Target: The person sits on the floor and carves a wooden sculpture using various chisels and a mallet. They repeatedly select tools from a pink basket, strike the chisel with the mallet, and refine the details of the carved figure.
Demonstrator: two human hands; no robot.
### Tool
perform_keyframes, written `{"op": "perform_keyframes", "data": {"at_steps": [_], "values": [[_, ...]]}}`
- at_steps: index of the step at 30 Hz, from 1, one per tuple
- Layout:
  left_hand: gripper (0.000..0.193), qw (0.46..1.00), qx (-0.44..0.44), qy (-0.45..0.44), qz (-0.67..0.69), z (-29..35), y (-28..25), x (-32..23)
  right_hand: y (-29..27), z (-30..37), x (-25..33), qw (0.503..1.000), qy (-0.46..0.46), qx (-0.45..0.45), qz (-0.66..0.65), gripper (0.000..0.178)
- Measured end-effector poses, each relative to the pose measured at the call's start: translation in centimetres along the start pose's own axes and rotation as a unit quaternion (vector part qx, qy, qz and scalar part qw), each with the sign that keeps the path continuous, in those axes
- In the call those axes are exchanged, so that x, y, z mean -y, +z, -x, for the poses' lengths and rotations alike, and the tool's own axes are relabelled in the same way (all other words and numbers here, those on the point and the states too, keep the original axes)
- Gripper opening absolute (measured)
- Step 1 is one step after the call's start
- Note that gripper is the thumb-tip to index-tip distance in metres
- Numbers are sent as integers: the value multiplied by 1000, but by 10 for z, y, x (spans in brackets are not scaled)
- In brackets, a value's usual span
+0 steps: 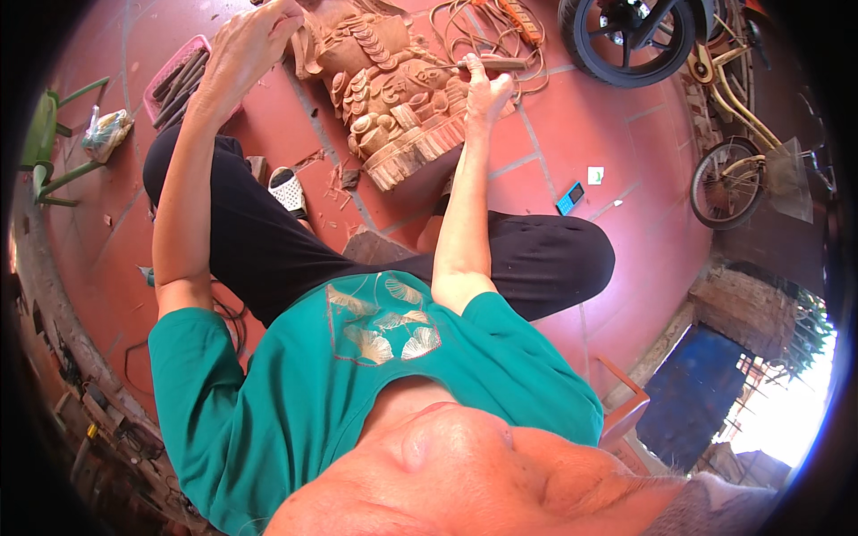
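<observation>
A carved wooden piece (384,80) with dense raised relief lies on the floor in front of me, its rough base edge toward my legs. My right hand (487,94) is closed around a carving chisel (508,64) at the right side of the piece. The chisel's thin blade points left over the relief. My left hand (250,49) is raised by the carving's far left corner, fingers curled together. What they hold, if anything, I cannot make out. Wood chips (344,179) lie by the near edge of the carving.
A pink basket (150,94) of chisel-like tools stands left, near a green stool (43,143) and a plastic bag (107,132). An orange cord (447,22) lies beyond the carving. At right are a blue phone (569,198), a motorbike wheel (627,40) and a bicycle (728,183).
</observation>
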State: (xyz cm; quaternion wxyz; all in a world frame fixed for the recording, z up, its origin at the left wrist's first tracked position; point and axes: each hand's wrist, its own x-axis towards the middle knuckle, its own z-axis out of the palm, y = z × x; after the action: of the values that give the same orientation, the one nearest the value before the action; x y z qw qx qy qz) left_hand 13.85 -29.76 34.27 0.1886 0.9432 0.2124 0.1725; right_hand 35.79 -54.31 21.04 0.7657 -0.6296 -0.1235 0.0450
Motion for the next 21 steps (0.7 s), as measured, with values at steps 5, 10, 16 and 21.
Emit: {"op": "perform_keyframes", "data": {"at_steps": [5, 10, 16, 21], "values": [[19, 999, 21, 26, -6, -17, 19, -6, -3, 0, 4, 1000, 3, 5, 15, 21], [19, 997, 22, 70, 3, -28, 36, -10, -4, 5, 4, 1000, 23, 20, 4, 21], [17, 996, 29, 77, -25, -32, 45, -19, -4, 7, 1, 999, 36, 11, -7, 22], [16, 995, 39, 88, -20, -33, 47, -20, -3, 7, 1, 1000, 20, 13, 6, 21]]}}
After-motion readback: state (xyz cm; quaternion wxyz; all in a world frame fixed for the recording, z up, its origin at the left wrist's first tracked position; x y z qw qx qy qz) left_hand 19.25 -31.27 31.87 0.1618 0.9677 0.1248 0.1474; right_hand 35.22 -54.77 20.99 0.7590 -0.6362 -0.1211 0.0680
